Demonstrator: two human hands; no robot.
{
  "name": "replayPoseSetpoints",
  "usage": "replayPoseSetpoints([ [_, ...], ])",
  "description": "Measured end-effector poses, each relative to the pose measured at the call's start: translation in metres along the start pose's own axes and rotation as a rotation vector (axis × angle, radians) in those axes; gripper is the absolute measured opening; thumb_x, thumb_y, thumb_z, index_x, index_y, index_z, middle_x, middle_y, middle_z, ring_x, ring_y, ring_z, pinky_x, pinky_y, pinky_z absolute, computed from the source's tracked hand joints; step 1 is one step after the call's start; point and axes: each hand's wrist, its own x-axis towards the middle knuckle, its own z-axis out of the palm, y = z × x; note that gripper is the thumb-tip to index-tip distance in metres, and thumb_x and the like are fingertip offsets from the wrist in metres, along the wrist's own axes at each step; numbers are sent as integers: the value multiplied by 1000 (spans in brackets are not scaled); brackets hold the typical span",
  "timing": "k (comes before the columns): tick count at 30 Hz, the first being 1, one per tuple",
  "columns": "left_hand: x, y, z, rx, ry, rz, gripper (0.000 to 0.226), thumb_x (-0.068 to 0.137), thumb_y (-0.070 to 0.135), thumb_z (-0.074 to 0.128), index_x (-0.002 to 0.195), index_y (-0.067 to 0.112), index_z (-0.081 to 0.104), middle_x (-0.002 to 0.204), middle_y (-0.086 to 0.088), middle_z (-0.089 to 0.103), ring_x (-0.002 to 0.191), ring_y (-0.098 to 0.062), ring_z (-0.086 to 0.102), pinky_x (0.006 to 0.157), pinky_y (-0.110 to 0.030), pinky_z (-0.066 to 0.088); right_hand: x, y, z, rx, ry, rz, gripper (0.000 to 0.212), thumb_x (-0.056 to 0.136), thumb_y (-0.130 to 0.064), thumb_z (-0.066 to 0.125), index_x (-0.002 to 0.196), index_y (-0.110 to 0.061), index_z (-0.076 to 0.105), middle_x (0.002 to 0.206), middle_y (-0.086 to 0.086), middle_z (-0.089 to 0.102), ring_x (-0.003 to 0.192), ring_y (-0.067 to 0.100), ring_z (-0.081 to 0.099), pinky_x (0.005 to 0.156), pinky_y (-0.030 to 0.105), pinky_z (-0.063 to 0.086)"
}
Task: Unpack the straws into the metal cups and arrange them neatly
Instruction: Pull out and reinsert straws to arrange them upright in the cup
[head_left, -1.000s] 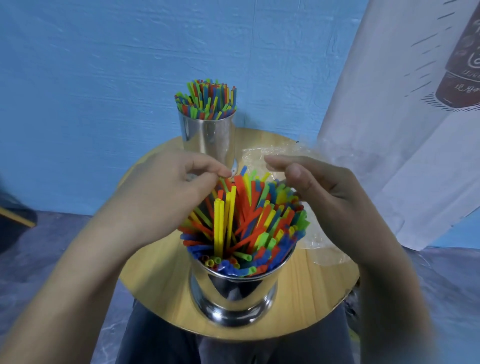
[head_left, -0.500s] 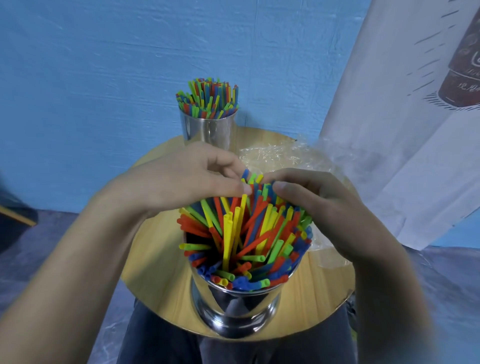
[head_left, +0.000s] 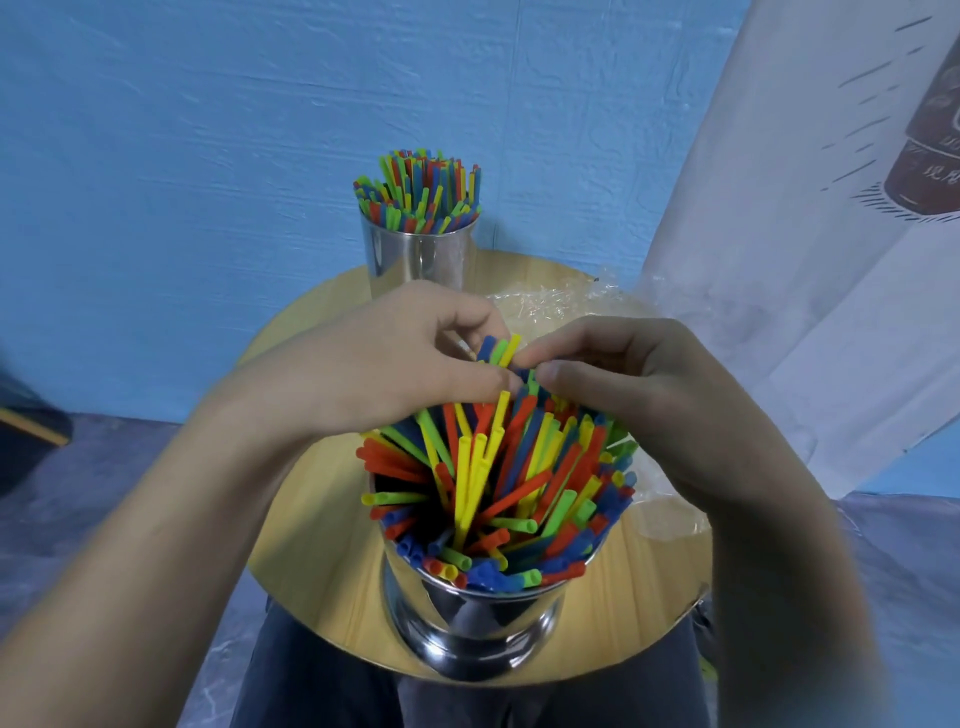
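Fingers (head_left: 457, 322) of left hand (head_left: 374, 364) and right hand (head_left: 649, 395) pinch straws (head_left: 498, 467), hiding far rim of near cup (head_left: 467, 613).

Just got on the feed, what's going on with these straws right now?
A person at a small round table is tidying the straws in the near metal cup. The left hand and right hand meet at the far side of the cup, pinching a few tips together. These straws lean and cross messily. The far cup holds a neat upright bunch. A crumpled clear wrapper lies behind the hands.
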Motion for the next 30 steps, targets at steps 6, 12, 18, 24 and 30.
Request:
replayPoseSetpoints([
  [6, -1, 2, 0, 17, 16, 3, 18, 85, 32, 79, 80, 18, 70, 82, -3, 73, 80, -21, 71, 75, -36, 55, -1, 3, 1, 55, 3, -20, 9, 97, -13, 69, 100, -16, 77, 95, 6, 78, 94, 21, 75, 84, 40, 59],
  [12, -3, -1, 0, 35, 78, 55, 13, 85, 32, 78, 82, 21, 72, 84, 4, 71, 78, -7, 67, 83, -40, 57, -3, 4, 2, 197, 38, -29, 12, 90, -6, 69, 100, -12, 65, 91, 7, 77, 85, 16, 71, 73, 25, 56],
  [18, -2, -2, 1, -64, 109, 143, 5, 89, 26, 79, 87, 28, 75, 87, -3, 70, 85, -27, 67, 84, -40, 54, -3, 7, 0, 115, 40, -54, 9, 92, -15, 70, 100, -16, 71, 92, 14, 74, 88, 20, 71, 75, 27, 57],
  [24, 6, 2, -3, -262, 194, 223, 9, 88, 22, 71, 97, 20, 71, 91, -3, 76, 84, -21, 66, 79, -41, 52, -4, 10, 0, 72, 43, -65, 15, 90, -27, 67, 101, -21, 75, 92, 9, 75, 94, 31, 72, 84, 43, 57],
  [30, 10, 8, -4, -478, 539, 384, 16, 96, 9, 66, 104, 23, 70, 89, 3, 75, 70, -14, 66, 71, -33, 55, -6, 7, 1, 67, 65, -97, 18, 89, -31, 67, 103, -21, 73, 92, 6, 76, 92, 28, 73, 80, 35, 59],
])
